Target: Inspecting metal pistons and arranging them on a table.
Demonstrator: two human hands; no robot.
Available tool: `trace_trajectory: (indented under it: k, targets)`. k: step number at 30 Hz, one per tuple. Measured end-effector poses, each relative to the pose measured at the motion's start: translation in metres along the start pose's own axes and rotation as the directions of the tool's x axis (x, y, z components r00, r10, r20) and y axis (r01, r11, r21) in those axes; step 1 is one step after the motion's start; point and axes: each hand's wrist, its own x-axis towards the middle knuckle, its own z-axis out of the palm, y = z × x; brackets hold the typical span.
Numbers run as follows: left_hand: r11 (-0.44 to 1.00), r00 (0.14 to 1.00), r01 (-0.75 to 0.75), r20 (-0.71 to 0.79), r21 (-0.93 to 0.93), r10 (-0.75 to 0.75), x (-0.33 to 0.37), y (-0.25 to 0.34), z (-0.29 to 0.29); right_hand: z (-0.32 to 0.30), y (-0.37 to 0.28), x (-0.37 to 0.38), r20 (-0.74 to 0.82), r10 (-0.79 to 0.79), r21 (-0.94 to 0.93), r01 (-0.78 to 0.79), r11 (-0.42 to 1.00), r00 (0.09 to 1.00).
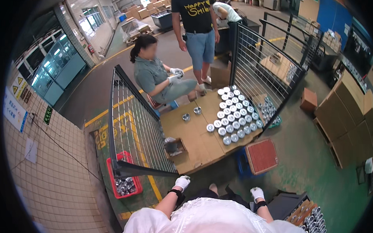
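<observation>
Currently, I am holding both hands empty: left hand (182, 182) is hanging loosely curled, right hand (257, 193) likewise, just short of the desk (194, 137). Metal cans (234, 118) are sitting across the desk; reaching forward seems next.

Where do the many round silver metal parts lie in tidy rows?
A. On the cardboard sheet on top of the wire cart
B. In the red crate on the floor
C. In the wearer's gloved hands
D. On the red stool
A: the round silver parts stand in neat rows on the cardboard sheet over the cart, while the red crate holds only a loose heap and both gloved hands, left hand and right hand, are empty.
</observation>
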Motion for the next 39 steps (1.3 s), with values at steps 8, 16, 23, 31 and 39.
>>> trace_trajectory:
  k: [8, 16, 23, 31, 39]
  targets:
    - [0.983, 0.976, 0.176, -0.118, -0.045, -0.18, -0.004, -0.033, 0.007, 0.033, 0.068, 0.097, 0.335, 0.137, -0.49, 0.047, 0.871, 0.932]
    - [0.855, 0.888, -0.037, 0.41, 0.517, -0.21, -0.132, -0.122, 0.141, -0.062, -0.102, 0.161, 0.434, -0.299, -0.629, 0.524, 0.575, 0.85]
    - [0.789, 0.817, 0.568, 0.042, -0.233, -0.576, -0.125, -0.018, 0.16, -0.094, -0.258, 0.252, 0.5, -0.214, -0.465, 0.469, 0.751, 0.839]
    - [0.409, 0.639, 0.446, -0.037, -0.796, -0.768, -0.056, 0.138, 0.155, -0.049, -0.368, 0.298, 0.611, -0.28, -0.563, 0.655, 0.504, 0.74]
    - [0.257, 0.545, 0.564, 0.12, -0.785, -0.83, -0.075, 0.144, 0.299, -0.043, -0.397, 0.3, 0.552, -0.435, -0.524, 0.702, 0.483, 0.712]
